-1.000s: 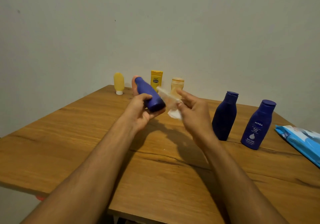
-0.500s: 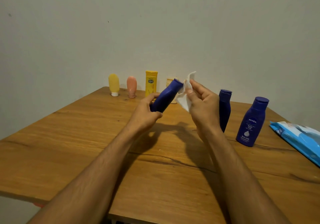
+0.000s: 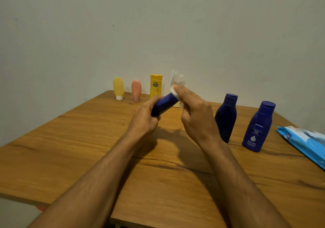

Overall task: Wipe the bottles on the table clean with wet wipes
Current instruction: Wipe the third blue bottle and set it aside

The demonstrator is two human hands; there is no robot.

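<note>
We have the dark blue bottle [image 3: 165, 104] lifted off the counter [image 3: 88, 157], lying tilted with its cap end pointing up and away from us. Our left hand [image 3: 146, 117] is wrapped round its lower body, fingers curled tight. Our right hand [image 3: 197, 115] pinches the wet wipe [image 3: 177, 81] against the cap end, and a loose corner of the wipe stands up above the fingers.

We judge this bottle to be light, stiff plastic with a smooth skin that turns slippery once it is wet. The firm hold therefore belongs on the broad body, as now, while the wipe works the narrow neck and cap. The wipe itself is limp and thin, so it needs to be bunched under the fingertips rather than held by an edge.

Just right of the held bottle stand a plain blue bottle [image 3: 226, 117] and, further right, a labelled Nivea bottle [image 3: 257, 127], both upright with caps on. Furthest right of the held bottle lies the blue wipes pack [image 3: 306, 143], and we cannot tell whether its flap is open. Behind the held bottle and to its left, a yellow tube [image 3: 118, 87], a peach tube [image 3: 136, 90] and a yellow bottle [image 3: 156, 86] stand near the wall.

All the bottles are opaque, so we cannot tell how full any of them is.
</note>
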